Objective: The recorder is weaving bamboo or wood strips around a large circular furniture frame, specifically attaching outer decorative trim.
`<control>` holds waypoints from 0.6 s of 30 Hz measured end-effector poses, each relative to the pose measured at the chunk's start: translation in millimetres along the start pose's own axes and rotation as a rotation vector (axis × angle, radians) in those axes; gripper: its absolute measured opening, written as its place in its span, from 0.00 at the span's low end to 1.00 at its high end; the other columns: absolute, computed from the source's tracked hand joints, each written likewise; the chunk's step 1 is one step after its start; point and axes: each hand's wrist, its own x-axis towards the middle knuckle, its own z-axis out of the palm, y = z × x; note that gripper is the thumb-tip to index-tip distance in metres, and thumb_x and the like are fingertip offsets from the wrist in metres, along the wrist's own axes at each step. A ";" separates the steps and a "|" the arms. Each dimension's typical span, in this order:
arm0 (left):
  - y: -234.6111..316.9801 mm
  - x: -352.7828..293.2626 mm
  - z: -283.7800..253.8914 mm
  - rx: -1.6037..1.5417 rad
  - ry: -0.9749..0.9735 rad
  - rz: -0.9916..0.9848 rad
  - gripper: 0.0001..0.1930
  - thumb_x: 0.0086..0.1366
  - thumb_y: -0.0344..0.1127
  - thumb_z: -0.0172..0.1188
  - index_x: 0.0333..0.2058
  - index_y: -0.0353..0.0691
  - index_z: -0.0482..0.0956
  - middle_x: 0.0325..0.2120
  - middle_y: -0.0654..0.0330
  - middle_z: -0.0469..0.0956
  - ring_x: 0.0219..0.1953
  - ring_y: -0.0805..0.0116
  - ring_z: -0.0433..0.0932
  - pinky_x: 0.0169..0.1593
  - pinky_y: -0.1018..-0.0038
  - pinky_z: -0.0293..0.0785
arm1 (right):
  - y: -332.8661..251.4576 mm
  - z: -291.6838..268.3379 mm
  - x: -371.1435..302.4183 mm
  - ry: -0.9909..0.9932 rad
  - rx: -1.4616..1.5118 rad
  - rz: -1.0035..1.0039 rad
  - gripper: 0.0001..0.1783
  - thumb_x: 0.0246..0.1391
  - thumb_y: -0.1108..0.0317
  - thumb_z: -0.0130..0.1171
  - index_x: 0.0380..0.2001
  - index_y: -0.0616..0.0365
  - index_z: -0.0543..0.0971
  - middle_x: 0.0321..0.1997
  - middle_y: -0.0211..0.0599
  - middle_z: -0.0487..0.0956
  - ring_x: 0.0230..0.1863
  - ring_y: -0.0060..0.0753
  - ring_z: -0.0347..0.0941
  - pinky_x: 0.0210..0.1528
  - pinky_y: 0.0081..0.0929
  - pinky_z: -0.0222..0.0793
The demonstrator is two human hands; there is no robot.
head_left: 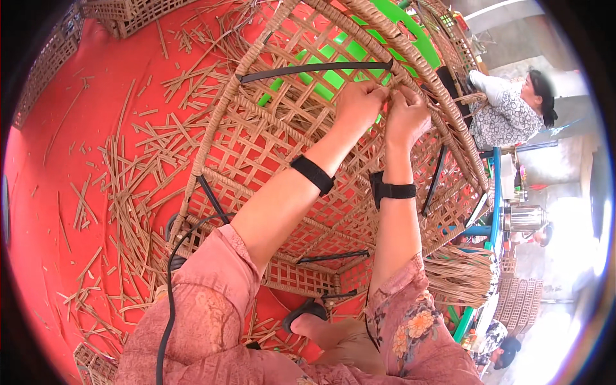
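Note:
A large brown wicker basket with an open lattice weave and thick wrapped rims stands tilted in front of me. Both my hands meet at its upper rim, close to one end of a black strip. My left hand is closed, thumb and fingers pinched together at the rim. Beside it my right hand pinches too, its fingertips almost touching the left ones. Between them a thin strand of wicker seems to show, though the fingers hide most of it. Black bands circle both my wrists.
Cut wicker strips litter the red floor covering. Behind the basket is a green plastic chair. A bundle of long strands lies at right. A person in a patterned top sits beyond; another is at lower right. A black cable runs along my left arm.

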 end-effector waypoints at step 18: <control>-4.0 -21.1 0.4 0.109 0.117 0.259 0.08 0.59 0.33 0.56 0.34 0.34 0.74 0.23 0.54 0.79 0.23 0.62 0.78 0.27 0.68 0.72 | -10.0 1.8 14.0 -0.396 1.136 0.726 0.07 0.49 0.70 0.52 0.31 0.62 0.71 0.31 0.39 0.75 0.32 0.33 0.73 0.33 0.31 0.69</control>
